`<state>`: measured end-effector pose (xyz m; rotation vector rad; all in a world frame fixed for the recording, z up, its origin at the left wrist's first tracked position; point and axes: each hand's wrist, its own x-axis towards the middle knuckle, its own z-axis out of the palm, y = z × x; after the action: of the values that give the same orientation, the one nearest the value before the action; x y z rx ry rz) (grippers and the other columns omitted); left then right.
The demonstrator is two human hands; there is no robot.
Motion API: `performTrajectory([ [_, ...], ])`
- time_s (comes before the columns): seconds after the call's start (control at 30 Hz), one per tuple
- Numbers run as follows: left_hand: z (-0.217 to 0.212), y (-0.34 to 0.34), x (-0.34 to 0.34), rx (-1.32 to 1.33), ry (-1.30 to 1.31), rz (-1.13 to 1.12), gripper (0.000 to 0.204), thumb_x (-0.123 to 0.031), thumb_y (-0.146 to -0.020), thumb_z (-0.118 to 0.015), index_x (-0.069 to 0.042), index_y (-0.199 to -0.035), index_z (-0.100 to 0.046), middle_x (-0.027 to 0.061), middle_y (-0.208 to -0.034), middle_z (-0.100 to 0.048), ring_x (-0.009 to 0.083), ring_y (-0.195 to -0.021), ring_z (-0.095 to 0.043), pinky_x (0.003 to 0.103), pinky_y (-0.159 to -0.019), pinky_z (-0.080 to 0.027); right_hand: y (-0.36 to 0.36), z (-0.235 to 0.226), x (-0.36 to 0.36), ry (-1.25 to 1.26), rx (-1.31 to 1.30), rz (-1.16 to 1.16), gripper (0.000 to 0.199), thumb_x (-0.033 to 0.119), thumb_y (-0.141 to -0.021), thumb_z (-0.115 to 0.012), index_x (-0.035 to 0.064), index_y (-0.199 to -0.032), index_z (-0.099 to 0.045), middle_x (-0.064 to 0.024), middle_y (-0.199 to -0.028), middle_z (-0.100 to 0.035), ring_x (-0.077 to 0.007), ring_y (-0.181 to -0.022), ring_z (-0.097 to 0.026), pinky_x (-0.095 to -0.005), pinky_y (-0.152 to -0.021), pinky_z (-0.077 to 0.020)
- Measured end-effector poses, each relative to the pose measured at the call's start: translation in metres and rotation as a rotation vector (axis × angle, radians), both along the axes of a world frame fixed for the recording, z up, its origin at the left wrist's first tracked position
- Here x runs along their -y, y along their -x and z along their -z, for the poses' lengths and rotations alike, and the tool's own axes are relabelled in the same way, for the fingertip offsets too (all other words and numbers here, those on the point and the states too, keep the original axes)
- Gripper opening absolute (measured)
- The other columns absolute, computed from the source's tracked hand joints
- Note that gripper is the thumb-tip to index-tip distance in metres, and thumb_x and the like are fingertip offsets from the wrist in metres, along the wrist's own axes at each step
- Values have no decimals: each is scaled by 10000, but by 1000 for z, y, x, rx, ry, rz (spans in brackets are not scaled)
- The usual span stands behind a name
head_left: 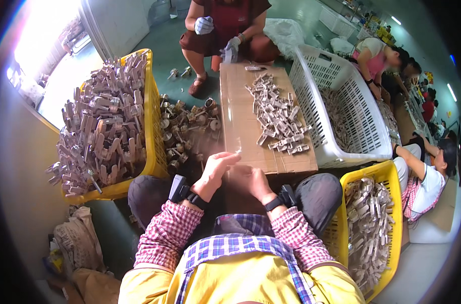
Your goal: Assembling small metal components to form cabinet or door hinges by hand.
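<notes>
Both my hands are close together at the near edge of a cardboard sheet (240,124). My left hand (216,172) has its fingers drawn together toward the right, with a tiny bright spot at the tips; what it holds I cannot make out. My right hand (248,178) is just beside it, smeared by motion, so its fingers are unclear. On the cardboard, a pile of small silvery metal clamp-like parts (276,114) lies beyond my hands. To the left of the cardboard, a heap of round metal fittings with stems (182,124) sits low down.
On the left, a yellow crate (150,101) is heaped with metal levers. A white crate (311,66) and a smaller yellow crate (398,202) with metal parts stand on the right. Across from me squats a gloved person (230,20); other people (425,172) work at right.
</notes>
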<state>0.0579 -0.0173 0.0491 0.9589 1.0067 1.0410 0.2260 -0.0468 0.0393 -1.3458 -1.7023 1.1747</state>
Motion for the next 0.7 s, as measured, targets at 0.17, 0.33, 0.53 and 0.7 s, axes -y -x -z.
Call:
performTrajectory([
  [0.17, 19, 0, 18, -63, 154, -75, 184, -293, -857, -674, -110, -848, -663, -18, -814, -656, 68, -728, -581, 229, -678, -448, -13, 40, 42, 176, 100, -280, 563, 533, -821, -650, 39, -1091, -650, -65, -958, -681, -134, -839, -649, -263, -746, -505],
  [0.33, 28, -8, 31, -78, 214, -86, 238, -327, -871, -665, -93, -833, -646, 2, -793, -661, 74, -696, -590, 225, -622, -464, -15, 15, 27, 473, -507, 169, 529, 471, -894, -591, -9, -1113, -630, -58, -1029, -652, -121, -948, -583, -260, -867, -442],
  [0.53, 60, -26, 51, -132, 190, -161, 242, -304, -877, -660, -69, -820, -640, 15, -741, -659, 81, -629, -593, 212, -577, -460, -2, 14, 19, 580, -474, 223, 403, 377, -875, -658, 8, -1038, -675, -46, -1002, -663, -108, -944, -576, -251, -845, -438],
  [0.7, 54, -35, 67, -56, 193, -269, 262, -303, -876, -661, -58, -788, -629, 14, -711, -644, 79, -615, -583, 204, -547, -450, 1, 31, 21, 651, -548, 217, 342, 354, -855, -689, 33, -974, -691, -30, -912, -673, -104, -834, -593, -253, -753, -462],
])
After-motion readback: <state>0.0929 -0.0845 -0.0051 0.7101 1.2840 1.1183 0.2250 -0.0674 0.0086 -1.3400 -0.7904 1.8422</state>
